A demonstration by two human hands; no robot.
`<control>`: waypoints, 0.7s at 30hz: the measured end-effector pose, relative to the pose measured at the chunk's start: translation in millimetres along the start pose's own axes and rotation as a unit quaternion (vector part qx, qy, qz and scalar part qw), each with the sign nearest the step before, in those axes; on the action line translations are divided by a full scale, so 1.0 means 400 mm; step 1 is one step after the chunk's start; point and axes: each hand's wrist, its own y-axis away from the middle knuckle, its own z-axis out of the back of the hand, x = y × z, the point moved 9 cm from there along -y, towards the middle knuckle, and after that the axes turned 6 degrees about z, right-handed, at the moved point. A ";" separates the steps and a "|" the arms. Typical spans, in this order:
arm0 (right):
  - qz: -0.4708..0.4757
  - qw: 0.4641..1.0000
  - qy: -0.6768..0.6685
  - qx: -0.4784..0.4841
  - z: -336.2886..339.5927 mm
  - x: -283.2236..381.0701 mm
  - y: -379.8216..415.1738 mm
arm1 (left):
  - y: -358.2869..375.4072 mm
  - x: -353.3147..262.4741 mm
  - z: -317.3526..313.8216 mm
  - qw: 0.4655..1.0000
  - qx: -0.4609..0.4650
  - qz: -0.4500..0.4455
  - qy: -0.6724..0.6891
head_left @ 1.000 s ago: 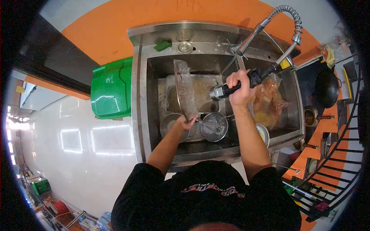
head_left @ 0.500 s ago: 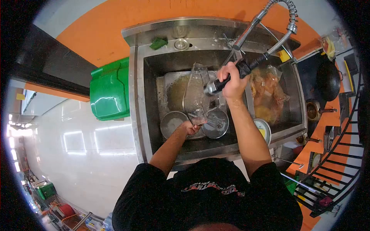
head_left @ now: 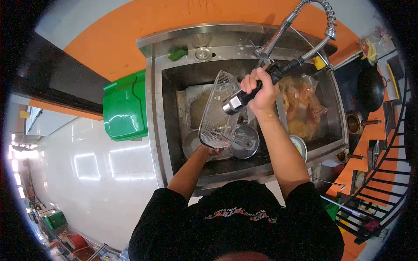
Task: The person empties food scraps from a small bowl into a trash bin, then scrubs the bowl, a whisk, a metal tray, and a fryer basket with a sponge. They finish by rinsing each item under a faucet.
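Observation:
My left hand [head_left: 213, 151] is closed on the lower end of a wire mesh basket [head_left: 217, 111], which is tilted over the left sink basin [head_left: 174, 161]. A black and silver spray head [head_left: 238, 101] is gripped in my right hand [head_left: 262, 90], its nozzle just right of the basket. A coiled hose and metal pipe [head_left: 331, 19] lead up from it. Below the basket lie a rectangular tray [head_left: 194, 106], a round pan [head_left: 190, 140] partly hidden by the basket, and a round strainer [head_left: 246, 145] with a whisk on it.
Plastic-bagged food [head_left: 302, 106] lies in the right basin, with a bowl [head_left: 299, 145] at its near edge. A green bin [head_left: 125, 108] stands left of the sink. A green cloth [head_left: 177, 53] and metal drain strainer [head_left: 203, 54] sit on the back ledge. A wok [head_left: 371, 90] is at right.
The mesh basket has turned, showing more of its open side, and its lower end has shifted left. The spray head has moved slightly left, and its nozzle points more downward.

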 end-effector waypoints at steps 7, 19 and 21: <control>0.119 0.985 0.122 -0.014 -0.001 0.079 -0.062 | 0.049 -0.020 0.027 0.994 -0.034 -0.089 0.054; -0.214 0.973 0.055 -0.061 0.172 -0.062 -0.085 | 0.120 -0.087 0.054 0.983 -0.047 -0.175 0.032; -0.281 0.951 0.129 0.022 0.146 -0.074 -0.061 | 0.131 -0.089 0.046 0.982 -0.042 -0.182 0.020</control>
